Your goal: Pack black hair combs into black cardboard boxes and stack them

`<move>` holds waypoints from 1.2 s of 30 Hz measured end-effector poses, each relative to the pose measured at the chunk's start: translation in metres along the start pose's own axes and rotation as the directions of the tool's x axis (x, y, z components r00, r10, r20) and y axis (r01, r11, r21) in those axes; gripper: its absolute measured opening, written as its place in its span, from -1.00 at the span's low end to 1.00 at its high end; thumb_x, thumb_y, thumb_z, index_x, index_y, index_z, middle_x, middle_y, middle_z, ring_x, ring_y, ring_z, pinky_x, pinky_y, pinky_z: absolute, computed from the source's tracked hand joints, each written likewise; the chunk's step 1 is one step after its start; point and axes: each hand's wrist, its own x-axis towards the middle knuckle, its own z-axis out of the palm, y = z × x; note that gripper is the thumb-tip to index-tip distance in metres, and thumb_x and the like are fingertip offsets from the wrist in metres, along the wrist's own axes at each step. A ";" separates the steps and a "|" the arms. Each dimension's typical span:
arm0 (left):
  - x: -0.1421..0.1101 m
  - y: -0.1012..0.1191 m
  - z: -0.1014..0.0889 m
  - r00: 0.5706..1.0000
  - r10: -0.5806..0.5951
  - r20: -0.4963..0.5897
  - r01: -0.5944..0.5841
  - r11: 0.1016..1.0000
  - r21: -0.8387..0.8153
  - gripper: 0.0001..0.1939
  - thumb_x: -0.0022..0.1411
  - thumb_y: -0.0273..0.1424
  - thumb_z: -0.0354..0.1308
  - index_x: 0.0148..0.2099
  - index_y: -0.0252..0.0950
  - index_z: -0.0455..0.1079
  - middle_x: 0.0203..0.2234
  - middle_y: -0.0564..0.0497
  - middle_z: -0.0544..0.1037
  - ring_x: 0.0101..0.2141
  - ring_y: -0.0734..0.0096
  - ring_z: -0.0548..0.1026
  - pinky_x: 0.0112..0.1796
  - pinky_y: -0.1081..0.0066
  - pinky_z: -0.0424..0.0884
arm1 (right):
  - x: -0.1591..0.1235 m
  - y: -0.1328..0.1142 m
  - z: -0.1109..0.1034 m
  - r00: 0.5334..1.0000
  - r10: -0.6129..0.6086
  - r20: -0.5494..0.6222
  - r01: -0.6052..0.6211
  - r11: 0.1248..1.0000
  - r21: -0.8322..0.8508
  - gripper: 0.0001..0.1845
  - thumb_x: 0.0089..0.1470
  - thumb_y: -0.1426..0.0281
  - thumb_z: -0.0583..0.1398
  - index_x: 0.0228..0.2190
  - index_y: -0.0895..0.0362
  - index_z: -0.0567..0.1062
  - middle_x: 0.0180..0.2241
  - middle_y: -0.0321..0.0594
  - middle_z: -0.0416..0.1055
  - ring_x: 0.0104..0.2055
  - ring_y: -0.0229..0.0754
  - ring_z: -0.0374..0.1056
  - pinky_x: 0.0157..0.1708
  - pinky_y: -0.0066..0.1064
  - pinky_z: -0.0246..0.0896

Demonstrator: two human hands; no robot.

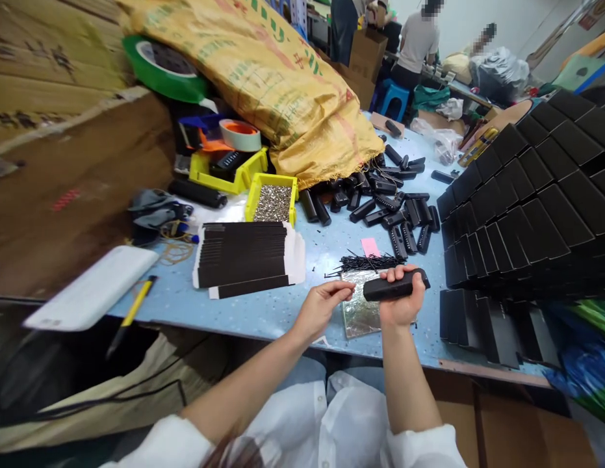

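The right hand (401, 305) grips a long black plastic handle-shaped piece (396, 286) level above the blue speckled table (263, 305); the left hand (321, 307), fingers loosely pinched and empty, hovers just beside its end

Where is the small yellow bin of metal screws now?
In the head view, the yellow bin sits left of centre on the blue table, below the yellow sack, behind the black sleeve stack.

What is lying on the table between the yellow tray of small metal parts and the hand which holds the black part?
In the head view, between the yellow tray and the right hand lie a pink slip and a bundle of thin black ties.
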 end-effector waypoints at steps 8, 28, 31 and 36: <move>-0.004 0.012 -0.002 0.996 0.078 -0.039 -0.077 0.997 0.010 -0.72 -0.12 -0.37 0.41 -0.36 -0.29 0.41 -0.47 0.08 0.52 -0.39 0.44 0.48 -0.26 0.39 0.44 | -0.004 0.006 0.022 0.997 0.065 -0.034 -0.061 0.992 0.110 -0.76 0.11 0.11 0.05 -0.41 0.01 0.26 -0.52 -0.41 0.09 -0.53 -0.29 0.14 -0.38 -0.36 0.25; 0.011 0.054 -0.191 0.940 0.332 0.078 -0.006 -0.211 0.977 -0.46 0.05 -0.31 0.25 0.08 -0.33 0.30 0.09 -0.32 0.33 0.08 -0.20 0.27 0.02 -0.02 0.26 | 0.019 0.016 -0.096 0.997 -0.074 0.039 0.077 0.640 -0.765 -0.49 -0.01 0.15 0.26 -0.05 0.08 0.34 -0.19 -0.17 0.43 -0.14 -0.03 0.41 -0.05 -0.03 0.29; 0.010 0.070 -0.178 0.960 0.275 0.058 -0.026 -0.119 0.993 -0.74 0.06 -0.27 0.23 -0.19 -0.26 0.41 -0.13 -0.22 0.48 -0.07 -0.10 0.41 -0.08 0.09 0.33 | 0.009 0.010 -0.092 0.964 -0.163 0.208 0.247 0.270 -0.931 -0.40 -0.06 0.16 0.31 0.00 0.11 0.37 0.14 0.09 0.22 0.21 0.21 0.11 0.18 0.20 -0.05; -0.009 0.085 -0.111 0.943 -0.119 0.312 -0.182 0.599 0.779 -0.71 0.27 -0.15 0.00 -0.17 -0.21 0.43 -0.34 -0.05 0.56 -0.28 0.16 0.53 -0.25 0.31 0.41 | -0.029 0.000 -0.021 0.750 -0.097 0.655 0.632 0.397 -0.665 -0.65 0.21 0.35 0.13 0.03 -0.04 0.40 -0.04 -0.09 0.39 0.05 -0.02 0.30 0.07 -0.04 0.21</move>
